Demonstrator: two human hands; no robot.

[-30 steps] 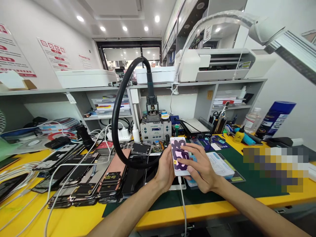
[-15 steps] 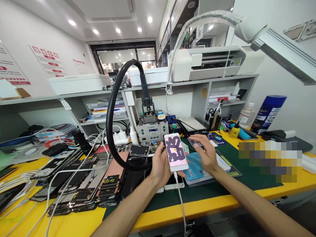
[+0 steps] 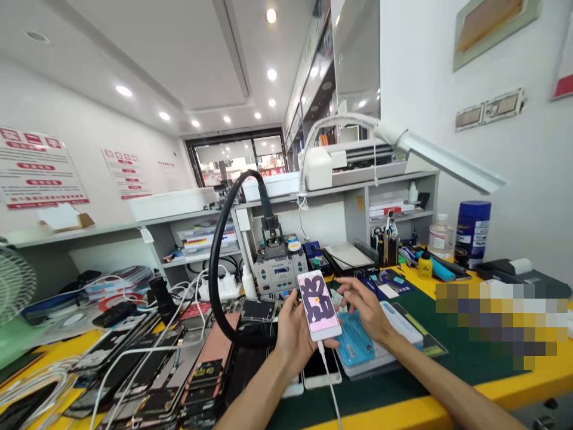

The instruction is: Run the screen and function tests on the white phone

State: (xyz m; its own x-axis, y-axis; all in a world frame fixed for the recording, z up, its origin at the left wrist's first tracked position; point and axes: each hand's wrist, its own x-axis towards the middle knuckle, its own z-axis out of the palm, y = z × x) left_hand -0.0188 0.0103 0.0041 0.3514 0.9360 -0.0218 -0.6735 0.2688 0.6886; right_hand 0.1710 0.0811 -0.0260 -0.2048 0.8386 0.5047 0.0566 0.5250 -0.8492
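A white smartphone (image 3: 319, 306) lies tilted in my left hand (image 3: 293, 337), its lit screen showing dark scribble-like shapes on pink and a small yellow spot. From its lower end hangs a white charging cable (image 3: 330, 382). My right hand (image 3: 364, 307) hovers just right of the phone with bent, parted fingers and nothing in them. Below that hand are a blue packet (image 3: 355, 339) and a clear plastic case (image 3: 403, 334). Another white phone (image 3: 320, 370) lies on the green mat (image 3: 465, 322) under my left hand.
Stacked phone parts (image 3: 206, 364) and loose white cables (image 3: 40, 382) cover the left side. A thick black hose (image 3: 217, 269) arches up at the hot air station (image 3: 282, 272). At the right stand a yellow bottle (image 3: 425, 264), a clear bottle (image 3: 441, 236) and a blue spray can (image 3: 472, 233).
My right hand has come off the phone's screen and moved to its right. The dark shapes on the screen have changed. The head view has tilted upward.
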